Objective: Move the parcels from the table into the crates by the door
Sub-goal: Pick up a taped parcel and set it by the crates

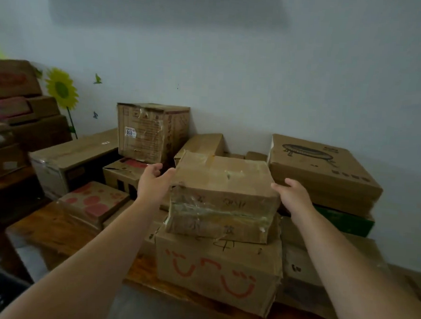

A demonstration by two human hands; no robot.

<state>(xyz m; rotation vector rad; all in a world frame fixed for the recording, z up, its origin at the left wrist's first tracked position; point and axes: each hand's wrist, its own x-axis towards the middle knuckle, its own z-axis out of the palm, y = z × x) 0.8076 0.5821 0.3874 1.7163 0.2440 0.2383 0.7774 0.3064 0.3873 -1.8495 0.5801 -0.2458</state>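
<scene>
Both arms are out: the left hand [154, 180] and right hand [293, 196] are loose-fingered and clasp nothing, one at each end of the taped parcel [223, 197]. It sits dead ahead on the smiley-face box [217, 275] on the table [59, 229]. Its long axis runs side to side between the palms, both about equally close, so expect an inward squeeze.
</scene>
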